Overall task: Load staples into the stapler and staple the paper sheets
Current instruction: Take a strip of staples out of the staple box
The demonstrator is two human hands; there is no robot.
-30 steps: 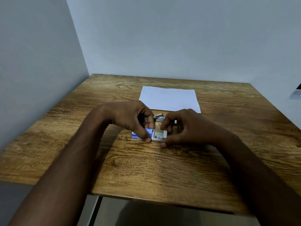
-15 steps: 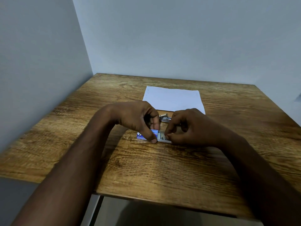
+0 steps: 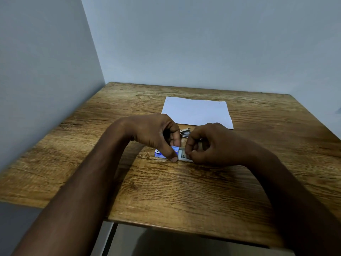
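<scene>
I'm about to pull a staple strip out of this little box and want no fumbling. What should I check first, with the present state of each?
1. Staple box steadied on the table: ok, left hand pins its blue sleeve.
2. Inner tray slid out: ok, partly out on the right.
3. Right hand at the tray: ok, fingertips on it.
4. Strip actually pinched: cannot tell, fingers hide it.
5. Stapler within reach: ok, just behind the hands; open or closed, cannot tell.
6. Paper sheets clear of the work: ok, lying flat farther back.

Both hands [image 3: 156, 133] [image 3: 212, 143] curled — (fingertips pinching)
</scene>
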